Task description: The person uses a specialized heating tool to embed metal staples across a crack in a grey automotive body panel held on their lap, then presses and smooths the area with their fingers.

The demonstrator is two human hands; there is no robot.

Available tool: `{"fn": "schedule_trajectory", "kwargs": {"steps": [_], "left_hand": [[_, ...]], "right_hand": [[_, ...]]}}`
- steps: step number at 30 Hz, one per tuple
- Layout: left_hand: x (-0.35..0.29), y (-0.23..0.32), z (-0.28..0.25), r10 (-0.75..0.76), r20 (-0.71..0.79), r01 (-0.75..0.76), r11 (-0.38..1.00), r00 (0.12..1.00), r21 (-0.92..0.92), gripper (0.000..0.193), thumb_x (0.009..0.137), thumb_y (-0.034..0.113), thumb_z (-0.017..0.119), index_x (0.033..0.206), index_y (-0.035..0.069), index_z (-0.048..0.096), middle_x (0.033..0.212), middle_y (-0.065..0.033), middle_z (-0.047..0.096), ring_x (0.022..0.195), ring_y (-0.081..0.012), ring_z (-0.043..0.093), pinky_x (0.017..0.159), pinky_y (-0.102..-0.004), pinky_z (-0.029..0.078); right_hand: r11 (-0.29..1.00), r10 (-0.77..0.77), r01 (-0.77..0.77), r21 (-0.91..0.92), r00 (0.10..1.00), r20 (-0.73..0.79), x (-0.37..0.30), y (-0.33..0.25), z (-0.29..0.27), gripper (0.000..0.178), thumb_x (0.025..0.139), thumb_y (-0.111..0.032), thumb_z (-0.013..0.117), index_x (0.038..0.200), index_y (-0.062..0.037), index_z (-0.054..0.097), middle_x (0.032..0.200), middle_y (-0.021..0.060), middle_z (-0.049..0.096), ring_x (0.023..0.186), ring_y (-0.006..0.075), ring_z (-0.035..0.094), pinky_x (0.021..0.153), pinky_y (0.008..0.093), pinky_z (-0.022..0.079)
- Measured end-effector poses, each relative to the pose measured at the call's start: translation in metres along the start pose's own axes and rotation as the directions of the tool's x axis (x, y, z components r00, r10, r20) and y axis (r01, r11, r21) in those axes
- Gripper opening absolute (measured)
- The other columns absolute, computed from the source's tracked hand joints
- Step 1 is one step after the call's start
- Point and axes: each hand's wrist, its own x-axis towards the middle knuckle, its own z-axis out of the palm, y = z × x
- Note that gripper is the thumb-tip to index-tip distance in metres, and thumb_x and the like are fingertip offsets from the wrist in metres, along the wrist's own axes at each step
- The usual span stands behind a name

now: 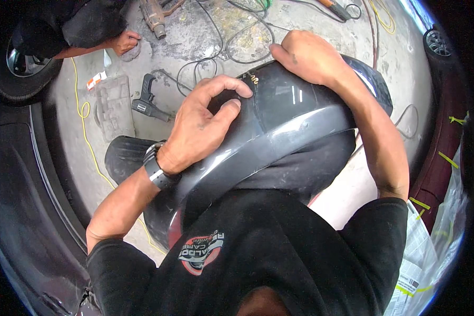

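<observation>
A glossy dark grey car bumper point(295, 124) lies curved across my lap. Near its far edge, a small wavy metal staple point(254, 79) sits by a seam or crack line. My left hand point(205, 116), with a watch point(155, 167) on the wrist, hovers at or just over the bumper left of the staple. Its thumb and index finger are bent toward each other with a gap between them, and nothing shows in that gap. Over the far edge, right of the staple, my right hand point(313, 58) is curled on the bumper; its fingertips are hidden behind the edge.
A black pistol-shaped tool point(150, 100) lies on the floor beside a grey moulded case point(114, 105). Farther off are a heat gun point(154, 20) and looped cables point(224, 45). Another person's hand point(125, 42) rests at upper left. Cars flank me; masking paper point(416, 253) hangs at right.
</observation>
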Motion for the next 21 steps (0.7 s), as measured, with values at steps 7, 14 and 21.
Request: {"fn": "schedule_trajectory", "kwargs": {"steps": [7,14,21], "left_hand": [[0.001,0.001,-0.004,0.066,0.069,-0.072,0.993,0.995,0.091,0.017,0.096,0.005,0.055,0.110,0.003,0.065,0.110,-0.0062,0.065,0.110,-0.0181,0.058,0.103,-0.0325,0.041],[0.001,0.001,-0.005,0.094,0.076,-0.103,0.987,0.993,0.124,0.019,0.096,0.006,0.056,0.112,0.006,0.066,0.109,-0.0078,0.065,0.109,-0.0216,0.057,0.101,-0.0350,0.042],[0.003,-0.015,-0.004,0.012,0.013,-0.012,1.000,1.000,0.002,0.045,0.094,0.010,0.064,0.133,0.002,0.043,0.121,-0.0121,0.054,0.108,-0.0183,0.055,0.093,-0.0345,0.048]], "right_hand": [[1.000,-0.015,0.015,0.007,1.000,0.026,0.001,0.001,-0.002,0.046,0.092,-0.034,0.052,0.087,0.0065,0.071,0.089,0.0302,0.069,0.087,0.0471,0.068,0.084,0.0534,0.053],[1.000,-0.011,0.011,0.011,1.000,0.012,0.002,0.002,0.001,0.045,0.092,-0.034,0.052,0.087,0.0065,0.072,0.090,0.0308,0.069,0.088,0.0475,0.068,0.085,0.0529,0.053],[0.998,-0.046,0.049,0.044,0.996,-0.070,0.003,0.004,0.008,0.051,0.097,-0.037,0.054,0.076,0.0075,0.068,0.077,0.0319,0.063,0.079,0.0494,0.064,0.077,0.0543,0.051]]}}
